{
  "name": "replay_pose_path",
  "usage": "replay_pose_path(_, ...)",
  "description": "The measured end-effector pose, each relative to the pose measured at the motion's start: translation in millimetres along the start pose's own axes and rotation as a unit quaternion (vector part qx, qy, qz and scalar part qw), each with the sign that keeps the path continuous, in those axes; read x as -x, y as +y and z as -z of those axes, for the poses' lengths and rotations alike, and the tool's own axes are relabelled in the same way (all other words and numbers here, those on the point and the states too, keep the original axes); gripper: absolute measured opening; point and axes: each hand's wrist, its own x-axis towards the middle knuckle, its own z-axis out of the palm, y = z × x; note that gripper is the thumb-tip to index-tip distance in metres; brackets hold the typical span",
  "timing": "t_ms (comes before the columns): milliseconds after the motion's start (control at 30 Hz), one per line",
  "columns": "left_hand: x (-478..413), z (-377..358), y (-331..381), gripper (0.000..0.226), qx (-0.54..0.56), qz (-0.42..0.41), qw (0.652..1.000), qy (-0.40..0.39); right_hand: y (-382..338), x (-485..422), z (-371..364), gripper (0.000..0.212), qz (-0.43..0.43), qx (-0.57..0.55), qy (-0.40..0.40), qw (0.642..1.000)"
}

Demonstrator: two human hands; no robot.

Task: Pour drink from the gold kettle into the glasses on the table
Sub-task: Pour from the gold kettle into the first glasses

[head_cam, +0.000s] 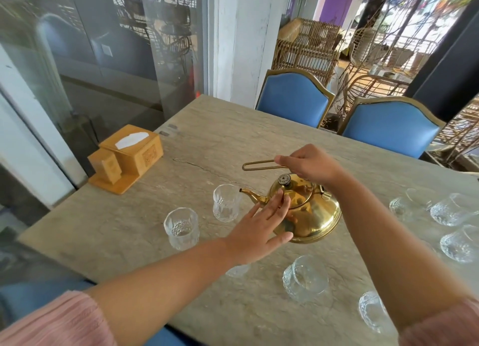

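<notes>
Far left on the grey stone-look surface (233,128): wooden tissue box (131,151) on its tray, well apart from the rest. Next, two clear patterned glasses standing upright: left glass (181,227), then second glass (226,202), just beside the spout tip. Partly hidden under the left wrist, a third glass (237,270). Further right, front glass (304,278) near the front edge, a cluster of glasses (451,211) at far right. Beyond the far edge, two blue chairs (294,99).

At the middle of the surface, among the glasses: gold kettle (311,213), polished, round-bellied, mirroring fingers in its shine. Thin curved spout (252,195) aimed left at the second glass. Lid on, dark knob (284,179) on top. Left grip (259,226) flat-palmed, fingers straight, laid against the kettle's side below the spout. Right grip (311,164) curled round the wire loop handle (259,165), raised above the lid.
</notes>
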Motion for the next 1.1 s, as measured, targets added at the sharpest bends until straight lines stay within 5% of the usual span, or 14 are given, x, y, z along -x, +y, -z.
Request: replay_pose_path(1100,5.1,-5.0,1.6,0.077,0.019,0.013,1.000,0.010,-27.0,3.2,-9.6,0.055,0.034,0.128,-0.040,0.990)
